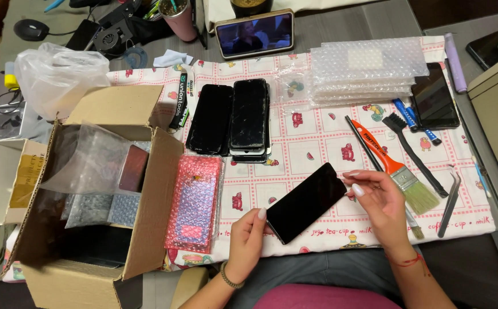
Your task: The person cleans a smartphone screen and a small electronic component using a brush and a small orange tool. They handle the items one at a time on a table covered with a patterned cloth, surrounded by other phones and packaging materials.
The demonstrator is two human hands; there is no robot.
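Here we list one black phone [306, 203], screen dark, held slantwise just above the patterned cloth [317, 143] at the near edge of the table. Our left hand [246, 240] is closed on its lower corner, thumb laid on the glass. Our right hand [378, 197] meets the upper end with curled fingertips, loosely closed; how firmly it grips we cannot quite tell. Item: a pink bubble-wrap pouch [194, 203] flat on the cloth to the left of the phone. Item: an open cardboard box [146, 229] further left, with wrapped pieces inside. Item: stacked dark phones [231, 117] beyond, mid-cloth. Item: a pile of clear bubble-wrap bags [366, 71] at the far right. Item: an orange-handled paintbrush [395, 166], a black brush [412, 151] and tweezers [449, 200] just right of our right hand.
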